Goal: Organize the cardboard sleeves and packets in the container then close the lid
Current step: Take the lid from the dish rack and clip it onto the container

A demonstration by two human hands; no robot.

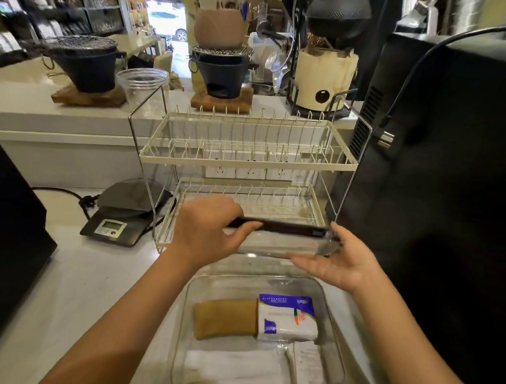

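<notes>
Head view: both hands grip the clear lid's edges above the open container.

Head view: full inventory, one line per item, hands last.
container: 1, clear, near counter, open
cardboard sleeves: 1 stack, brown, inside container
packet: 1, white and blue, inside, right of the sleeves
napkins: white, inside, near side
lid: 1, clear with dark rim, held above the container's far edge
dish rack: 1, cream, two tiers, behind lid
scale: 1, black, left of rack
braziers: 2, black, back ledge
kettle: 1, black, back right
left hand: on lid
right hand: at lid's right end
</notes>
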